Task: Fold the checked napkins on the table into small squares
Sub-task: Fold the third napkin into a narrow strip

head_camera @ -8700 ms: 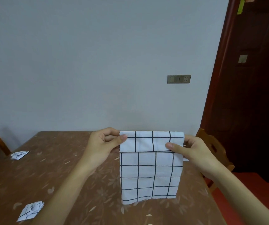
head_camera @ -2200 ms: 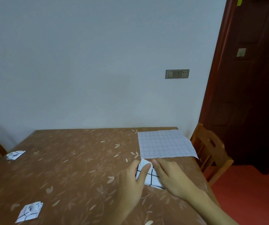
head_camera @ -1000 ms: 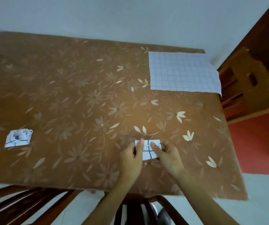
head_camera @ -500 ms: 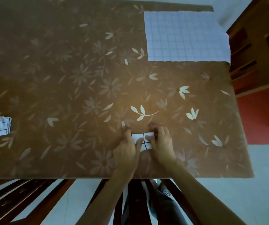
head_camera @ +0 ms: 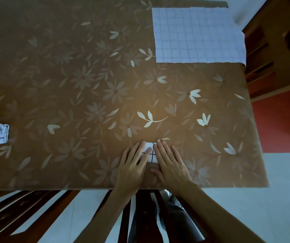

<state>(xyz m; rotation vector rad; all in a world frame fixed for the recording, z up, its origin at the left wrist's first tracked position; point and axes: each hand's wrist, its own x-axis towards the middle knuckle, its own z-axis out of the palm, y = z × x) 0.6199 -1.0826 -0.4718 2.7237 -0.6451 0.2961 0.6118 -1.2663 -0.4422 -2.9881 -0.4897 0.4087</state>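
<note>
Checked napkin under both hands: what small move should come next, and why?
Probably lift both hands away. The left hand and right hand lie flat on the folded napkin, already a small square, so the crease seems pressed; an unfolded napkin lies at the far corner.

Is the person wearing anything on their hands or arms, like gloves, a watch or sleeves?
No. The left hand and right hand are bare: no gloves, rings or watch show. The left forearm and right forearm are bare too, with no sleeve in view down to the picture's edge.
</note>
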